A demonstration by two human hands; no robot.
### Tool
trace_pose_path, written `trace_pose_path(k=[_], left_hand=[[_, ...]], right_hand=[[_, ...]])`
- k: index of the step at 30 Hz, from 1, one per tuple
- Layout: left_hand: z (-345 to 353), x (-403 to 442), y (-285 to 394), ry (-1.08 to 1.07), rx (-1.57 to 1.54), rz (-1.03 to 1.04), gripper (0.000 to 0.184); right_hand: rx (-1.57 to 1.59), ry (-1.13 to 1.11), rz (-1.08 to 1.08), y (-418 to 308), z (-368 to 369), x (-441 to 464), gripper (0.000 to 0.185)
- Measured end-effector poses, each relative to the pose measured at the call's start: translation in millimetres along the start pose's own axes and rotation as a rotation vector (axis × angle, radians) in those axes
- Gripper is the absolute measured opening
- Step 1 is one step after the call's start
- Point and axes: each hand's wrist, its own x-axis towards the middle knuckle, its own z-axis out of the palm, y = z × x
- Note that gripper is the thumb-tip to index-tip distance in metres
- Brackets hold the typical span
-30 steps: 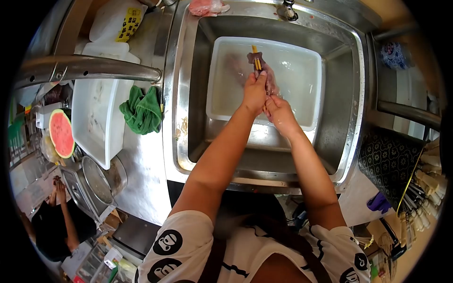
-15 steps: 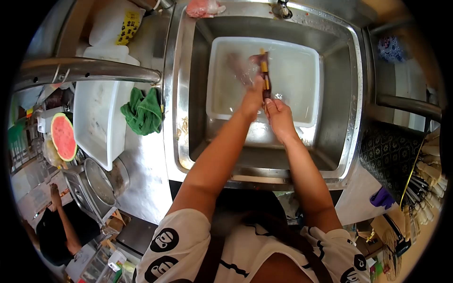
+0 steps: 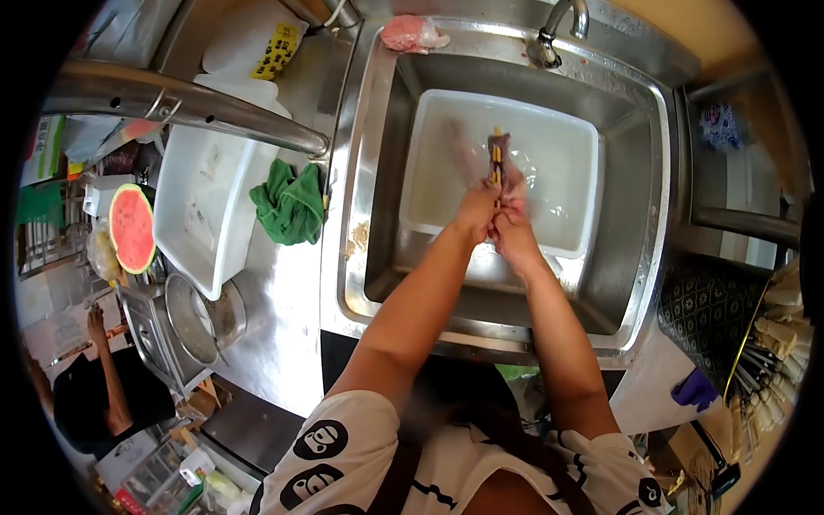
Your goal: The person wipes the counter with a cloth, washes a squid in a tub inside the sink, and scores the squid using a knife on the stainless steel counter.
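Observation:
My left hand (image 3: pixel 477 210) and my right hand (image 3: pixel 515 240) are close together over the near side of a white tub (image 3: pixel 594 184) of water in the steel sink (image 3: pixel 635 215). Both are closed around a slim, dark brown thing with yellow bands (image 3: pixel 496 159), which points away from me. Its kind is not clear. A pinkish, blurred part (image 3: pixel 516 184) shows beside it, just above my right hand. Another faint reddish-brown smear (image 3: pixel 459 142) lies to the left over the water, too blurred to name. My fingers partly hide the near end.
A steel faucet (image 3: pixel 549 47) and a pink item in clear plastic (image 3: pixel 410 34) are at the sink's far edge. Left are a green cloth (image 3: pixel 289 202), a white bin (image 3: pixel 193 206), a metal pot (image 3: pixel 193 318) and a cut watermelon (image 3: pixel 132 229). Another person (image 3: pixel 112 395) stands lower left.
Both hands have drawn slightly toward me with the brown and yellow thing, and sit closer together. The view has shifted, so the faucet shows more fully.

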Motion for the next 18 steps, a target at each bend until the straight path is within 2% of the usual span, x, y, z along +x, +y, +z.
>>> trace_pose_path(k=[1,4,6,8,9,11,14,15,18], left_hand=[[5,1,1,0.112,-0.041,-0.009,0.018],[2,10,-2,0.112,-0.02,0.01,0.013],[7,7,0,0.131,-0.01,-0.009,0.01],[17,1,9,0.249,0.096,-0.021,0.003],[12,6,11,0.246,0.097,-0.024,0.003],[-4,23,16,0.109,0.023,0.041,0.003],[-11,34,23,0.093,-0.02,0.069,0.007],[-13,37,24,0.091,-0.019,0.063,0.007],[-25,47,29,0.131,-0.075,0.071,0.01]], right_hand=[[-0.065,0.05,-0.017,-2,6,-5,0.019],[-0.008,0.057,-0.004,-15,12,-16,0.022],[-0.125,0.06,-0.014,0,4,-10,0.024],[-0.131,0.119,-0.096,2,8,-12,0.028],[-0.13,0.123,-0.095,1,10,-15,0.028],[-0.242,0.108,-0.05,-1,14,-29,0.03],[-0.169,0.084,0.06,-20,25,-63,0.032],[-0.207,0.038,0.026,-19,24,-76,0.033],[-0.159,-0.125,0.15,-29,9,-130,0.033]])
